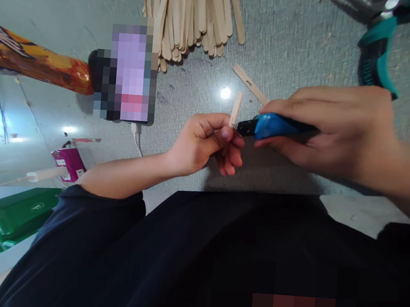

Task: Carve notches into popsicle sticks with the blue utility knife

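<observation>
My left hand [214, 142] pinches a short piece of wooden craft stick [236, 108] between thumb and index finger, the other fingers curled loosely. The stick stands up above the fingertips, tilted slightly to the right. Wrapped round a blue-and-black hand tool [272, 125] is my right hand [333, 129]. The tool's narrow black front end points left and meets or nearly touches the stick's lower end at my left fingertips; its exact kind is unclear. Just beyond my right fingers lies another craft stick [249, 83] with a small dark slot, its near end hidden behind the hand.
A heap of craft sticks [196, 19] lies at the far middle. Teal-handled pliers or cutters [380, 56] are at the upper right. To the left are a blurred-out phone [131, 73] with a white cable [136, 134], an orange packet [46, 63] and a purple power socket box [69, 162].
</observation>
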A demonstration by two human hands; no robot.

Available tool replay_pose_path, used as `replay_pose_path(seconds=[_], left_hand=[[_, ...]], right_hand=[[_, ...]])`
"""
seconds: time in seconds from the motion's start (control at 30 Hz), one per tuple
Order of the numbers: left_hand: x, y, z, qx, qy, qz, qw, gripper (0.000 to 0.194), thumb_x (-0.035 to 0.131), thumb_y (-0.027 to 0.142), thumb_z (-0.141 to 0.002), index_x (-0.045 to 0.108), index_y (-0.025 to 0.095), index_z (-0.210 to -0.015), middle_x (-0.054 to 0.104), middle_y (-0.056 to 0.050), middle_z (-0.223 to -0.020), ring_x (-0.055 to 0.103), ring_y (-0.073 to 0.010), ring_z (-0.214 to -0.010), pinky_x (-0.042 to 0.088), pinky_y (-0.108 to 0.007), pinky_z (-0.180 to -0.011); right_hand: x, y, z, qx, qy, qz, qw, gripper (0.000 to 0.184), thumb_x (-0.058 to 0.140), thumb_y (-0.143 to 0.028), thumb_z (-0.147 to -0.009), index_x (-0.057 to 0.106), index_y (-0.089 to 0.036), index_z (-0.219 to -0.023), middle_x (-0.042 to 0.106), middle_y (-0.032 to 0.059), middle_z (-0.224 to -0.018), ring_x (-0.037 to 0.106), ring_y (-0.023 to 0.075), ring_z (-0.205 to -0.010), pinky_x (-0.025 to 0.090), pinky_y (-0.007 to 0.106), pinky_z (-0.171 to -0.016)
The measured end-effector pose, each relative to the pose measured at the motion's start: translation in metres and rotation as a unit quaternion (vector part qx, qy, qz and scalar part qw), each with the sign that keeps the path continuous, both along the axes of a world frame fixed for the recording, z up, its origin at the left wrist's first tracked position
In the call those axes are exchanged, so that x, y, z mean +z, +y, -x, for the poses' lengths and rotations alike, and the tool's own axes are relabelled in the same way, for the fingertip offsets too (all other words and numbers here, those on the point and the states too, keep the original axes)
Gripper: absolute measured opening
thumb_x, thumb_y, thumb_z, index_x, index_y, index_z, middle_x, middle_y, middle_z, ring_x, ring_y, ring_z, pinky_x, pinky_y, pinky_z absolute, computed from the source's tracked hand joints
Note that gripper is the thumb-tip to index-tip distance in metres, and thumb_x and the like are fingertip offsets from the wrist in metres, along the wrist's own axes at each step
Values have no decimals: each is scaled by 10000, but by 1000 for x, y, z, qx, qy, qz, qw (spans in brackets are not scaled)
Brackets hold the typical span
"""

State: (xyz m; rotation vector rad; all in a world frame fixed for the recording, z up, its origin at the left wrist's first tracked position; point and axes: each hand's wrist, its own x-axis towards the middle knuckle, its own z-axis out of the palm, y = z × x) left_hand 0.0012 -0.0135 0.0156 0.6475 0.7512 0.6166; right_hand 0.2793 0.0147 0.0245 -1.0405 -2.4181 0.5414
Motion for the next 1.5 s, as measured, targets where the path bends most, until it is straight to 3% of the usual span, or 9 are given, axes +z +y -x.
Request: replay_pose_path(seconds=[0.1,0.2,0.27,0.43,0.87,1.03,1.17,1.33,1.5], left_hand=[[-2,-2,-2,18,-2,8,1000,538,920,696,-1034,753,188,-977,830,-3,-743,820,-167,-560,626,-193,-476],[-2,-3,-3,27,1,14,1000,537,925,688,-1034,753,183,-978,837,-8,-751,830,-172,-576,630,-193,-482],[-1,-2,-3,31,7,19,999,529,930,674,-1035,754,179,-979,840,-10,-756,842,-179,-594,639,-197,-495],[-2,0,-3,55,4,2,998,506,941,647,-1036,768,175,-990,847,-8,-764,847,-175,-606,628,-187,-494],[-2,1,-1,35,26,-23,999,550,909,708,-1040,774,179,-973,841,-23,-757,836,-175,-592,635,-207,-508],[0,2,-2,33,36,-25,998,568,918,727,-1021,772,182,-956,835,-25,-748,827,-170,-579,633,-209,-500],[0,0,-3,26,34,-16,999,577,918,732,-1018,754,181,-960,831,-18,-745,829,-170,-582,636,-205,-499],[-3,-4,-4,26,16,1,1000,586,903,741,-1027,743,181,-974,841,-26,-760,842,-177,-595,627,-194,-491],[-4,-5,-5,39,18,7,999,590,920,749,-1009,741,188,-983,845,-21,-772,849,-178,-614,613,-186,-491]], right_hand=[[-6,0,-1,-20,-19,-88,996,391,739,-624,-1174,861,-252,-1159,727,31,-850,647,235,-706,381,426,-569],[-9,2,-4,-48,-79,-138,986,489,662,-716,-1187,838,-268,-1278,772,57,-934,702,278,-787,414,454,-642],[-9,4,-5,-53,-50,-184,980,531,631,-771,-1180,811,-284,-1289,729,38,-905,658,256,-735,348,440,-620],[-5,5,-3,-27,-14,-120,992,448,697,-723,-1176,775,-282,-1166,637,-15,-791,641,197,-696,341,379,-565],[3,1,-4,5,-18,30,999,376,638,-659,-1232,829,-340,-1181,808,-19,-927,752,224,-801,465,406,-701],[1,5,-3,15,-6,28,999,425,602,-689,-1237,819,-330,-1168,810,-17,-887,746,225,-752,498,406,-684],[-1,7,-2,21,20,32,999,334,694,-636,-1210,818,-335,-1131,830,-19,-885,763,220,-746,505,407,-658],[-1,0,3,-27,-6,42,999,272,762,-594,-1164,825,-334,-1119,833,3,-931,782,247,-825,525,425,-690],[-11,-2,4,-51,-10,-100,994,392,775,-610,-1141,846,-234,-1059,739,40,-828,649,241,-679,381,426,-559]])
